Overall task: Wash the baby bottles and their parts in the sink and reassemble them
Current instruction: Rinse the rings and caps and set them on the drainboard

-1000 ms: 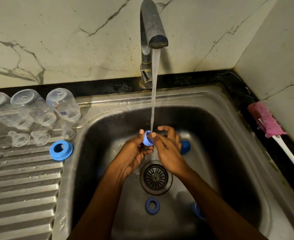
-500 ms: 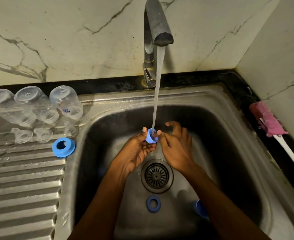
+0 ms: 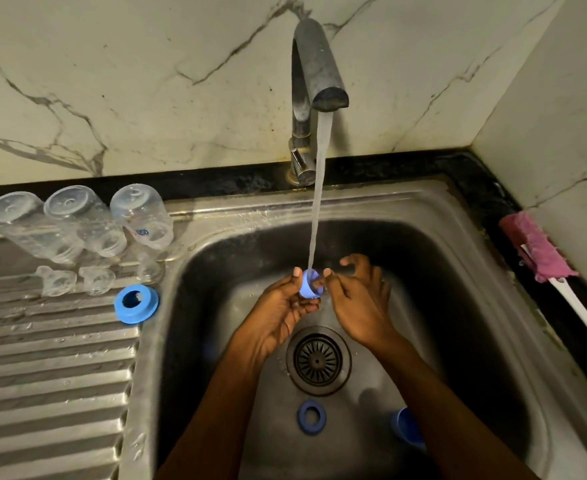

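Head view, blue ring pinched between left hand and right hand

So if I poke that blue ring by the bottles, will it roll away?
Probably not: the blue ring lies flat on the ribbed drainboard, so it would likely slide. The drainboard is wet, so maybe slippery. Being hollow plastic, probably light.

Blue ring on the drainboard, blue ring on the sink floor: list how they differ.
The drainboard ring sits on the ribbed drainboard; the sink ring lies on the sink floor, nearer than the drain strainer. The drainboard ring looks bright blue with a visible side wall; the sink ring looks darker and flatter. The drainboard ring appears larger here. Both are blue and round with a central hole.
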